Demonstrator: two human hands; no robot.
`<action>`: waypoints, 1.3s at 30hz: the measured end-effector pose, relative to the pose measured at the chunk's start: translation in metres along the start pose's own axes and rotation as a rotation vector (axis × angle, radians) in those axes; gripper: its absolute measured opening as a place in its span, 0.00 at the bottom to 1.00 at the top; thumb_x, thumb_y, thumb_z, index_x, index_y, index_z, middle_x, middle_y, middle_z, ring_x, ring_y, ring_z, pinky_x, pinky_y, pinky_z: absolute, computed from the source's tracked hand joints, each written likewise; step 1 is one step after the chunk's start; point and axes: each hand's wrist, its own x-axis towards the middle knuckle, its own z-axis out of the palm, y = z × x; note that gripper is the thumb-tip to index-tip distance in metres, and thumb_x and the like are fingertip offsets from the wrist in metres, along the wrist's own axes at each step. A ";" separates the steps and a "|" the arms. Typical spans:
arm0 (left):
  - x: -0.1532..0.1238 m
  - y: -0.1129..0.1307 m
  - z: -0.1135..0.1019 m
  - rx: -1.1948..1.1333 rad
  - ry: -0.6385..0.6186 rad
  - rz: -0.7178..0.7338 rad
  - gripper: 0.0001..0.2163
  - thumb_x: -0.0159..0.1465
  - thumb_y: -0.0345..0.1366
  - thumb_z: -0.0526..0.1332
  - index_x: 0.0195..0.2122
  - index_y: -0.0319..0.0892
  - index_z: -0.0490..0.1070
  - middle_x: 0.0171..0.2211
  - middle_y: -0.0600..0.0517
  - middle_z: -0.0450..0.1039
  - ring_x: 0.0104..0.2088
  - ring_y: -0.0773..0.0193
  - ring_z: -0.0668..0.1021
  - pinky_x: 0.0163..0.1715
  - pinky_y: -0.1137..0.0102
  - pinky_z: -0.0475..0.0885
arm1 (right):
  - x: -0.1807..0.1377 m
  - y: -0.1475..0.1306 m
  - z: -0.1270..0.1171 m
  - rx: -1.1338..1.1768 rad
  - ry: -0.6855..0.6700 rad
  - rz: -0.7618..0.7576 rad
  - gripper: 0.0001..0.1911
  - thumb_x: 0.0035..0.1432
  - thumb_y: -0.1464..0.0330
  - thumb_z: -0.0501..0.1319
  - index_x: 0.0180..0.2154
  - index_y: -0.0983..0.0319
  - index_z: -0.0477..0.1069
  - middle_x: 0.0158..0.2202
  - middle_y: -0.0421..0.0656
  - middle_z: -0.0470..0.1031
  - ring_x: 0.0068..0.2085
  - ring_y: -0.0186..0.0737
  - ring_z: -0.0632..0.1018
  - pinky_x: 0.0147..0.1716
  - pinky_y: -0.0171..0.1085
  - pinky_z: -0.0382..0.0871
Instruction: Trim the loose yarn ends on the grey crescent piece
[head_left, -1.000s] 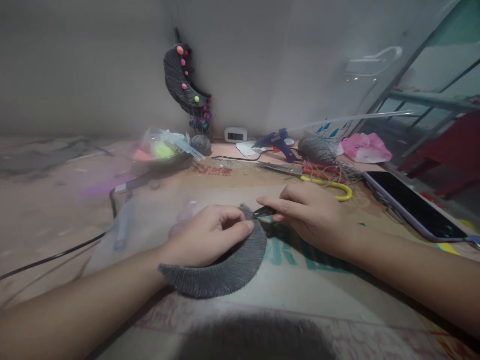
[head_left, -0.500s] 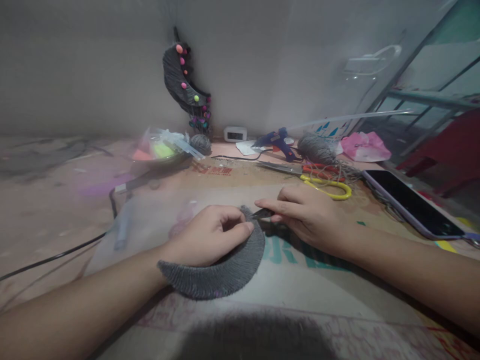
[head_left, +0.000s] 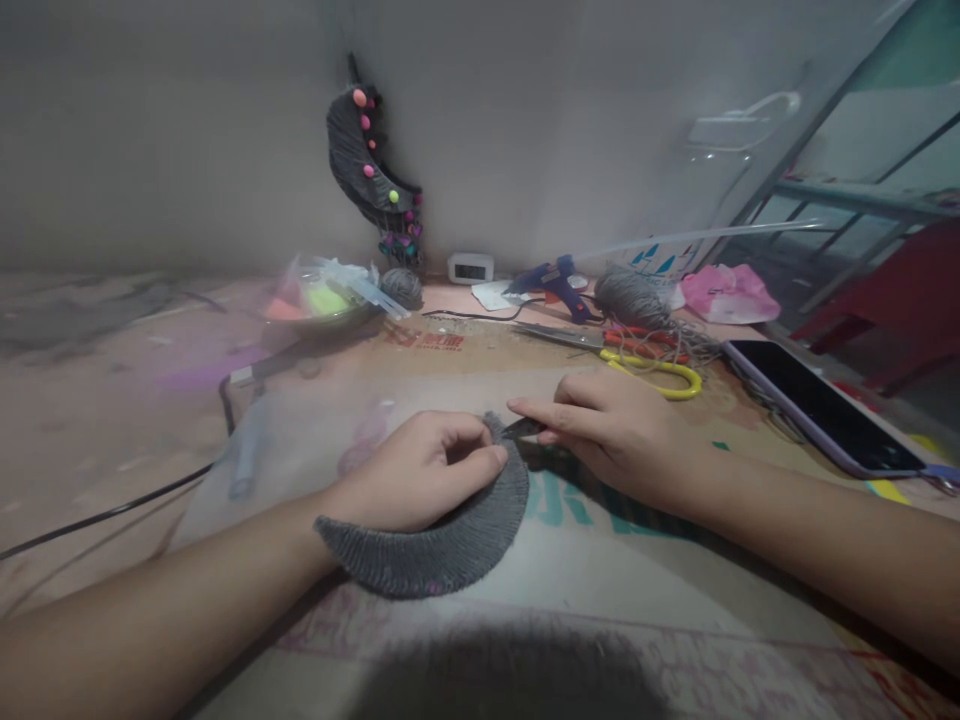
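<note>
A crescent wrapped in grey yarn (head_left: 442, 560) lies low over the board, its curve towards me. My left hand (head_left: 427, 465) is closed on its inner edge near the upper tip, thumb on top and the other fingers partly hidden. From the right, my right hand (head_left: 611, 430) pinches a small dark pointed tool (head_left: 523, 429). The tool's tip touches or nearly touches the crescent's upper end; most of its handle is hidden in the hand, so its exact kind does not show.
Scissors with yellow and red handles (head_left: 660, 380), a blue glue gun (head_left: 562, 285) and grey yarn (head_left: 634, 295) lie behind my right hand. A phone (head_left: 825, 410) rests at right. A bowl (head_left: 322, 322) stands back left; a decorated crescent (head_left: 349, 150) hangs on the wall.
Hardly anything differs. The dark tool and my right fingertips have shifted very slightly left; my left hand keeps its hold on the crescent.
</note>
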 end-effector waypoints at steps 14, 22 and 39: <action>-0.001 0.001 -0.001 -0.014 -0.038 0.009 0.15 0.63 0.40 0.55 0.20 0.41 0.62 0.19 0.58 0.60 0.23 0.69 0.64 0.24 0.73 0.58 | 0.003 -0.002 -0.003 0.062 -0.009 -0.017 0.16 0.68 0.64 0.52 0.49 0.60 0.74 0.25 0.41 0.67 0.28 0.34 0.65 0.28 0.34 0.54; -0.001 0.002 -0.001 -0.060 -0.034 -0.012 0.15 0.63 0.40 0.56 0.20 0.41 0.62 0.19 0.58 0.60 0.23 0.70 0.63 0.23 0.73 0.57 | -0.002 -0.001 -0.006 0.156 0.040 0.024 0.18 0.67 0.64 0.52 0.55 0.61 0.68 0.30 0.42 0.68 0.30 0.35 0.67 0.29 0.34 0.57; -0.001 0.001 -0.002 -0.016 -0.052 0.019 0.15 0.63 0.39 0.55 0.20 0.41 0.61 0.19 0.59 0.58 0.23 0.71 0.62 0.23 0.74 0.57 | 0.000 -0.003 -0.003 0.038 0.012 -0.040 0.16 0.67 0.64 0.54 0.51 0.60 0.73 0.26 0.41 0.69 0.28 0.35 0.65 0.28 0.35 0.53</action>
